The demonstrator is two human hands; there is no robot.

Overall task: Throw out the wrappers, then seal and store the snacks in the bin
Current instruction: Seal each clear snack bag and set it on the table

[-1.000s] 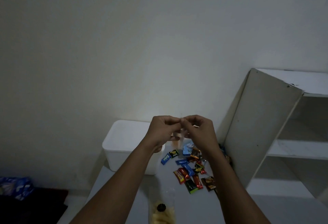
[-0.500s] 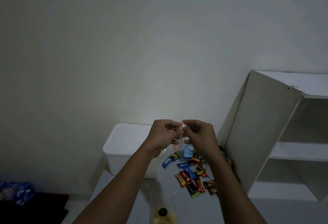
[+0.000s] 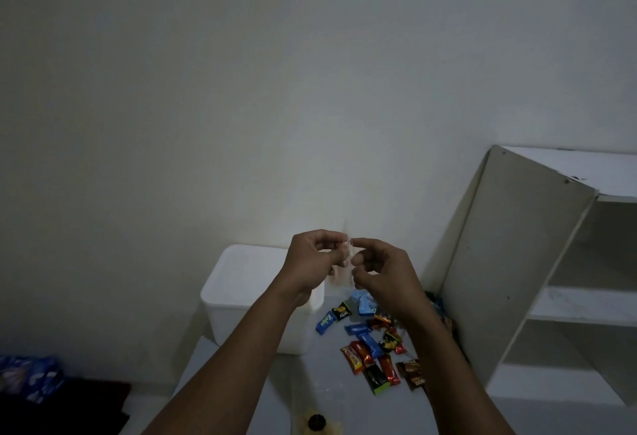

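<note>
I hold a small clear plastic bag (image 3: 345,264) up in front of the wall, above the table. My left hand (image 3: 310,262) pinches its top left edge. My right hand (image 3: 382,272) has its curled fingertips on the bag's right edge. Something pale orange shows faintly in the bag's lower part. Below my hands stands a white bin (image 3: 241,296) at the table's back. Several small wrapped snacks (image 3: 365,348) in blue, red, black and brown lie scattered to its right.
Another clear bag (image 3: 317,414) with yellowish snacks and a dark round piece lies at the near edge of the white table (image 3: 241,400). A white shelf unit (image 3: 517,262) stands at the right. A blue packet (image 3: 31,379) lies low at the left. The room is dim.
My hands have dropped slightly in the view as my head tipped up. The right hand's fingers have loosened and spread a little along the bag's edge; the left still pinches it.
</note>
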